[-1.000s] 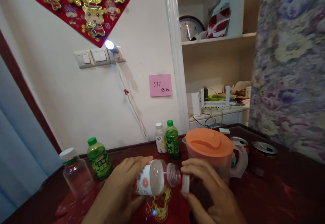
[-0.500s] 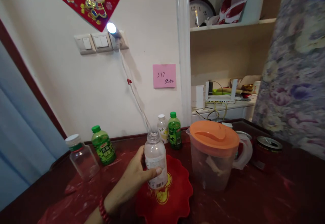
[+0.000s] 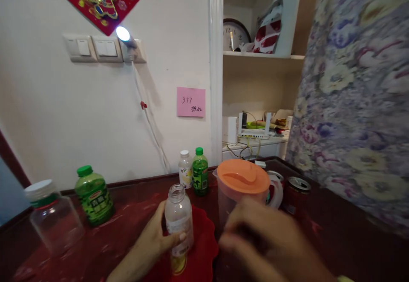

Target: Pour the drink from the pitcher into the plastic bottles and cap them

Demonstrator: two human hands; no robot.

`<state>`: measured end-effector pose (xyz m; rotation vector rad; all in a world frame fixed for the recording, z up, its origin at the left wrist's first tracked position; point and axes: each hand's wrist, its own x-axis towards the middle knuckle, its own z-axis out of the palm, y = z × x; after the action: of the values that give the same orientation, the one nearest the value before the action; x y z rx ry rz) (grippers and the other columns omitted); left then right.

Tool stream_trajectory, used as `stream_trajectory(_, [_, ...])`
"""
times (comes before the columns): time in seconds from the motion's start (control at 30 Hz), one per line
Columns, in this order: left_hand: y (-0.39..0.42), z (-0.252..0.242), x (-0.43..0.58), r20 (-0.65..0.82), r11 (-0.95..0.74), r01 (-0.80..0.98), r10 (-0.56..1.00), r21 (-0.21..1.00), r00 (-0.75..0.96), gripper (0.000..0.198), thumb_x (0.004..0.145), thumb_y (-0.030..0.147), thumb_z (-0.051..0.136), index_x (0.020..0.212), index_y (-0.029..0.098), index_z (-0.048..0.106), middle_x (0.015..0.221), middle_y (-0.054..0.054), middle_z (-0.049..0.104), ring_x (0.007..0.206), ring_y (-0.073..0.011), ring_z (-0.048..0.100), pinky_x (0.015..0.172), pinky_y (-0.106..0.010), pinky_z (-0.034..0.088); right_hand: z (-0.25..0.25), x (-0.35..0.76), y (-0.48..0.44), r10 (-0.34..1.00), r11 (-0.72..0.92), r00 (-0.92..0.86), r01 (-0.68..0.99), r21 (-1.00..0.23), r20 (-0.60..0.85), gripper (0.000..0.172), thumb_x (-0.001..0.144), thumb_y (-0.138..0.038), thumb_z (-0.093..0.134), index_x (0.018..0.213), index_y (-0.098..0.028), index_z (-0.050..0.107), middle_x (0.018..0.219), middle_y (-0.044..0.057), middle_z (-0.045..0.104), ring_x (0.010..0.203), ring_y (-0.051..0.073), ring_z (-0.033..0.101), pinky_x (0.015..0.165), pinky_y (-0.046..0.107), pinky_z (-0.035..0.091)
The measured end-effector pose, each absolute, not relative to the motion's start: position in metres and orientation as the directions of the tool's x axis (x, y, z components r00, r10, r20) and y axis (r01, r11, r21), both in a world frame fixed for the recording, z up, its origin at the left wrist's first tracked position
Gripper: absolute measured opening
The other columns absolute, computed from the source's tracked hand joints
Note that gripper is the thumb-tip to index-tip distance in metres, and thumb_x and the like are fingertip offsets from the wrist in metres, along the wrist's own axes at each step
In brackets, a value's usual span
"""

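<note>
My left hand [image 3: 159, 235] is wrapped round a clear, uncapped bottle [image 3: 179, 214] with a label on its side. It holds the bottle upright above the red scalloped tray [image 3: 204, 252], which shows a gold print. My right hand [image 3: 262, 231] is blurred, in front of a clear plastic pitcher [image 3: 223, 188] with an orange lid [image 3: 243, 175]. Its fingers look bent, but motion smears them, so I cannot make out whether they hold anything. Part of the pitcher's body is hidden behind this hand.
At left stand a clear jar with a white cap [image 3: 56, 218] and a green-capped bottle [image 3: 94, 197]. A white-capped bottle [image 3: 185, 169] and another green bottle [image 3: 200, 173] stand by the wall. Cans [image 3: 295, 192] are right of the pitcher. A floral curtain [image 3: 351, 103] hangs at right.
My right hand has come into view from the lower right, in front of the pitcher. The view has swung right, shifting everything leftward. My left hand still holds the bottle.
</note>
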<state>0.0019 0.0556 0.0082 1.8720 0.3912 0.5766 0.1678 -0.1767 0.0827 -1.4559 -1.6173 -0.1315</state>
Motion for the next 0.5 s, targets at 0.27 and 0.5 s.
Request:
stream_trajectory(0.27, [0.053, 0.014, -0.002, 0.206, -0.415, -0.006, 0.44, 0.91, 0.874, 0.062, 0.078, 0.05, 0.078, 0.127, 0.023, 0.051, 0.099, -0.004, 0.068, 0.092, -0.0258, 0.065, 0.087, -0.041, 0.052, 0.087, 0.253, -0.174, 0.233, 0.109, 0.669, 0.703, -0.702, 0.706, 0.027, 0.093, -0.047, 0.067, 0.093, -0.02, 0.071, 0.093, 0.003, 0.066, 0.082, 0.019, 0.06, 0.067, 0.026, 0.045])
stream_trajectory(0.5, [0.053, 0.011, 0.0, 0.203, -0.366, -0.023, 0.463, 0.93, 0.863, 0.059, 0.076, 0.043, 0.079, 0.125, 0.022, 0.052, 0.103, -0.005, 0.067, 0.092, -0.0256, 0.062, 0.086, -0.039, 0.05, 0.05, 0.279, -0.152, 0.311, 0.243, 0.813, 0.434, -0.868, 0.493, 0.05, 0.085, -0.065, 0.074, 0.089, -0.016, 0.065, 0.076, 0.001, 0.063, 0.062, 0.015, 0.056, 0.056, 0.025, 0.046])
